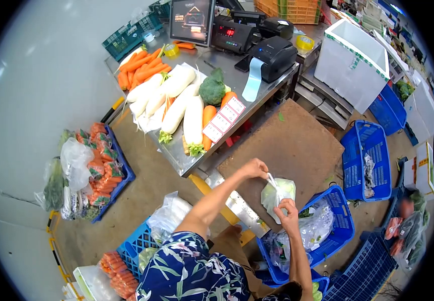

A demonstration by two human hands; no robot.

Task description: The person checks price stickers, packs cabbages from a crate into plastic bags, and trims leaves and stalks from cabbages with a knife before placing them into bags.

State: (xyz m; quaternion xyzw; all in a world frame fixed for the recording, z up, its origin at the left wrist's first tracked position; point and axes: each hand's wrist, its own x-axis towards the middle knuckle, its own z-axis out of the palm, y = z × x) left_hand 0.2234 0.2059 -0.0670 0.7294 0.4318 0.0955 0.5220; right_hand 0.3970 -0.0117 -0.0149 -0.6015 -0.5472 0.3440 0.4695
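A clear plastic bag [279, 193] with a pale green vegetable inside, perhaps a cabbage, is in front of me over a brown board [302, 145]. My left hand [255, 169] pinches the twisted white neck of the bag from the upper left. Close to the same neck, my right hand [288, 213] has its fingers closed on the bag's plastic at the lower right. I cannot tell whether the bag rests on the board or hangs just above it.
White radishes [177, 95], carrots [139, 67] and broccoli [213, 89] lie on the metal table [184, 163] beside a label printer [272, 57]. Blue crates [347, 220] stand to my right, a white foam box [350, 67] behind. Bagged carrots [104, 165] are at left.
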